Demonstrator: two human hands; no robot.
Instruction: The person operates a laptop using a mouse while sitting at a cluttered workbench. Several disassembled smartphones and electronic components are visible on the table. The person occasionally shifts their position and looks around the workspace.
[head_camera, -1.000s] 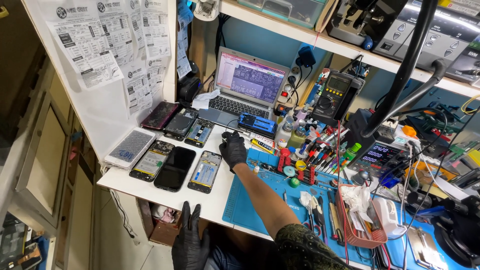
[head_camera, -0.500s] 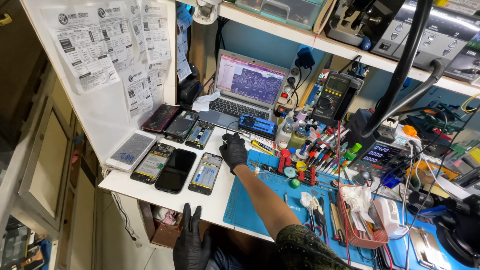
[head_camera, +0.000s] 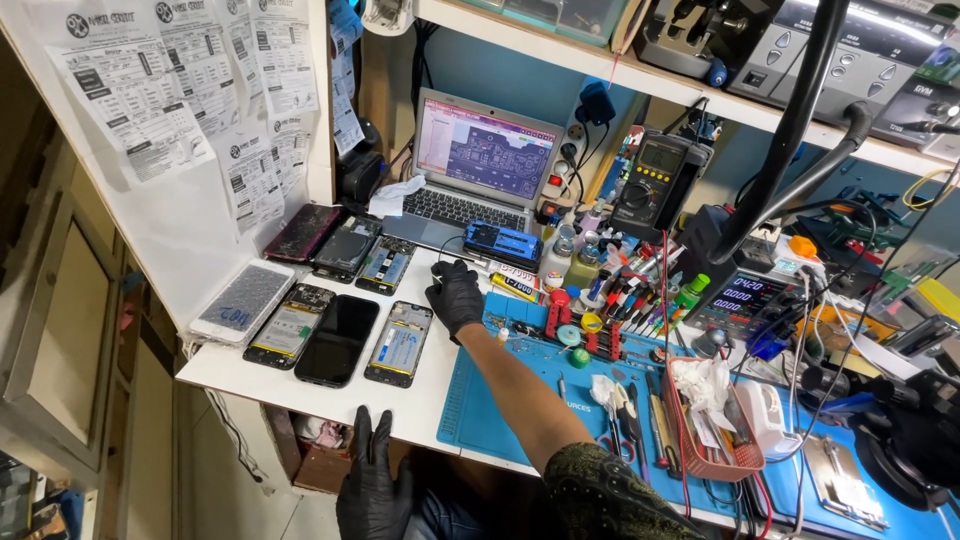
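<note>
My right hand (head_camera: 455, 296), in a black glove, reaches across the blue work mat (head_camera: 500, 400) and rests knuckles-up on the white tabletop, fingers curled under. Nothing shows in its grip. It sits just right of an opened phone (head_camera: 399, 344) and in front of a blue box-shaped device (head_camera: 503, 243) and a yellow-and-white tube (head_camera: 515, 286). My left hand (head_camera: 375, 488), also gloved in black, hangs below the table's front edge with its fingers spread and nothing in it.
Several phones and opened phone bodies (head_camera: 320, 335) lie at the left of the table (head_camera: 300, 385). A laptop (head_camera: 470, 165) stands at the back. Tools, bottles, a multimeter (head_camera: 650, 185), a power supply (head_camera: 735, 295) and a red basket (head_camera: 705, 420) crowd the right side.
</note>
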